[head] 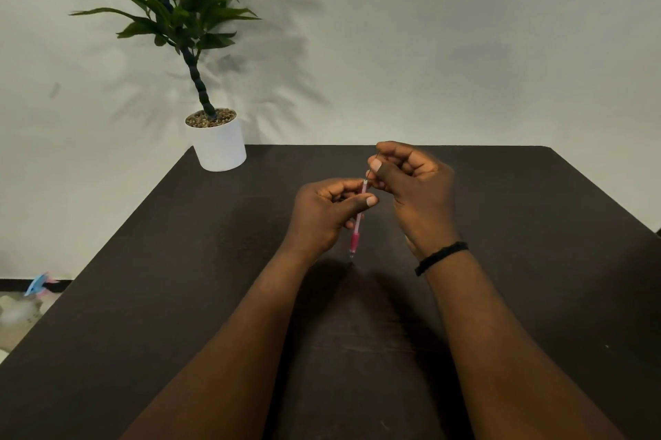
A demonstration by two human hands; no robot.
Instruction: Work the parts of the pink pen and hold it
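A: What does the left hand point(327, 214) have?

B: A pink pen point(358, 216). Its fingers curl round the barrel and the thumb presses on the near side, so the grip is clamped on the pen. The pen hangs above the middle of the dark counter point(179, 260), nearly upright, tip pointing down toward the near side, not touching the surface.

A: And the right hand point(411, 185)?

B: It sits just right of the pen's top end, a little farther away. Thumb and forefinger pinch a thin dark rod point(372, 167) that sticks out of the top of the pen. So that grip is clamped on the rod; the other fingers are curled in.

A: Are the two hands touching?

B: They are very close at the top of the pen; I cannot tell whether they touch.

A: Anything else around?

B: A black band point(440, 257) is on the right wrist. A potted plant point(216, 142) in a white pot stands at the far left corner of the counter, against a pale wall point(465, 46).
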